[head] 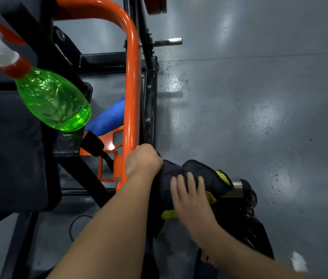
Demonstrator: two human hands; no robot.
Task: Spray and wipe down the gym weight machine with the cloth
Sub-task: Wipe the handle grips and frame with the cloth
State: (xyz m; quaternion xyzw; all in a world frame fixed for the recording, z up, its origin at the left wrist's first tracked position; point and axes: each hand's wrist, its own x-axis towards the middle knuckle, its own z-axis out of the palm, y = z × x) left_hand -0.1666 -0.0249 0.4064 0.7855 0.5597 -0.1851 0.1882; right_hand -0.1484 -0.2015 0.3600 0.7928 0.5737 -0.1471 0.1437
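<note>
1. Where the weight machine's (102, 60) glossy orange tube (131, 87) runs down to its black steel frame, the left hand (143, 161) is balled into a fist. Its fingers curl round one end of the cloth (201, 168), right against the tube.
2. The cloth is dark, soft and rumpled, with bright yellow patches. It drapes over a short brushed-steel peg (237, 187) whose round end pokes out on the far side.
3. The right hand (189, 196) lies flat on top of the cloth, fingers straight and slightly spread, so the cloth stretches between the two hands.
4. A translucent green, teardrop-shaped spray bottle (52, 99) with a red collar and white trigger head hangs at the upper left, well apart from both hands.
5. A black seat pad (8, 148) sits to the left, and the grey floor (259, 97) is glossy and speckled with droplets.
</note>
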